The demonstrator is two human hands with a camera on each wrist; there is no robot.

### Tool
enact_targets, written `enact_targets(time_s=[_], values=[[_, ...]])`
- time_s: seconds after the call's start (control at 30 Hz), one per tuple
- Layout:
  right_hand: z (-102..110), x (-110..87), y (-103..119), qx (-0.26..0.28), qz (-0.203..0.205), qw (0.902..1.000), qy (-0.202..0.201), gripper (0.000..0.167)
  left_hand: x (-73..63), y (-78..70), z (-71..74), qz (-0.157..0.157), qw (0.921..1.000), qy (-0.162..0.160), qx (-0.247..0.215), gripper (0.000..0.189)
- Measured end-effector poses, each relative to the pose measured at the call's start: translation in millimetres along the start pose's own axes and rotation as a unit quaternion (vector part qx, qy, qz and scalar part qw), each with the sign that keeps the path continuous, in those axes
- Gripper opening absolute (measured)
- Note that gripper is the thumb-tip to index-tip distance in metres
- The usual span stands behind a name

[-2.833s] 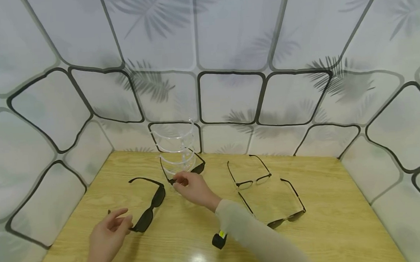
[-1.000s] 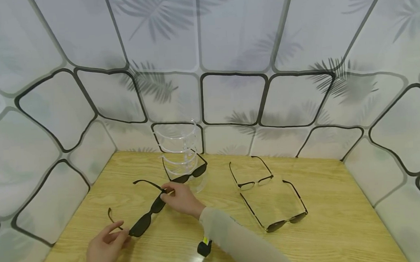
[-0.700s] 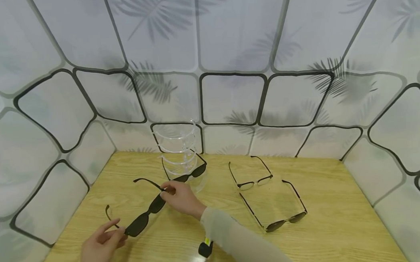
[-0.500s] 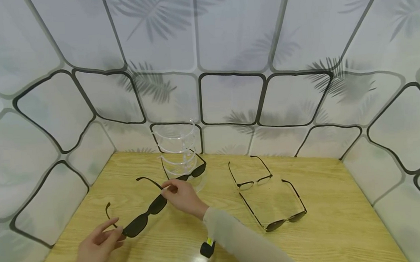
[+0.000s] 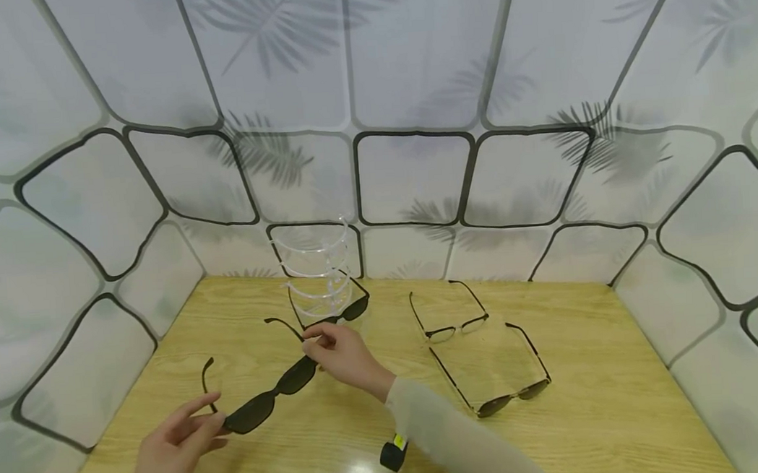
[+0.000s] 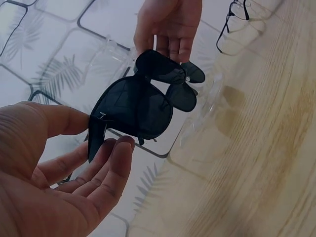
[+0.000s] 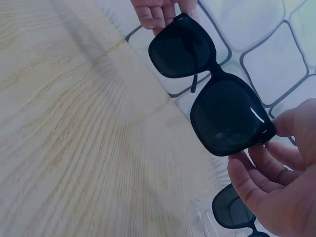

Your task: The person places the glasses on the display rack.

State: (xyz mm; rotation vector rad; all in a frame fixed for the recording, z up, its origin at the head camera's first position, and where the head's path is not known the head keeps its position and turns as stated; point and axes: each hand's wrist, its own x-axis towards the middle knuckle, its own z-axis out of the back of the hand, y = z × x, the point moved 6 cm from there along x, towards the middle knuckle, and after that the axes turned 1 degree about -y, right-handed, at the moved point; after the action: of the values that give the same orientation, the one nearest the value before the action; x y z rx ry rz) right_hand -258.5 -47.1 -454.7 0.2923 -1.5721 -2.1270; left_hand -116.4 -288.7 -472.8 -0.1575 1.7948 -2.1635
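Observation:
Both hands hold one pair of black sunglasses (image 5: 274,398) between them, lenses toward the person and temples spread away. My left hand (image 5: 177,448) pinches the hinge corner at the left end; in the left wrist view the thumb and fingers close round that corner (image 6: 98,118). At the other end my right hand (image 5: 343,354) pinches the opposite hinge, also plain in the right wrist view (image 7: 276,173). Just behind the right hand, a second pair of dark sunglasses (image 5: 356,309) sits on the lowest tier of a clear tiered eyewear stand (image 5: 316,273).
Clear-lens eyeglasses (image 5: 450,331) lie open on the wooden table (image 5: 597,397) right of the stand. Nearer the person lie open metal-framed sunglasses (image 5: 513,400). A black wrist device (image 5: 394,454) hangs under the right sleeve (image 5: 456,427). Patterned panels (image 5: 414,176) enclose the back and sides.
The right hand left the sunglasses on the stand and took hold of the near pair's right end. Both hands then lifted this pair and turned it to face the person more squarely.

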Motion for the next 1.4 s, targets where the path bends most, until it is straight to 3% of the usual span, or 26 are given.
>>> enact_targets(time_s=[0.27,0.93,1.4], values=[[16,-12.2,7,0.009,0.003,0.9999,-0.006,0.028,-3.1,-10.6,-8.7,-0.006,0.999,0.02,0.041,0.046],[50,-30.0,11,0.011,0.015,0.9994,-0.029,0.032,-0.1,-41.2,-33.5,-0.049,0.9958,0.055,0.054,0.048],[72,-38.4,7,0.014,0.007,0.9986,-0.051,0.032,8.2,-53.5,-51.6,-0.061,0.9935,0.081,0.052,0.045]])
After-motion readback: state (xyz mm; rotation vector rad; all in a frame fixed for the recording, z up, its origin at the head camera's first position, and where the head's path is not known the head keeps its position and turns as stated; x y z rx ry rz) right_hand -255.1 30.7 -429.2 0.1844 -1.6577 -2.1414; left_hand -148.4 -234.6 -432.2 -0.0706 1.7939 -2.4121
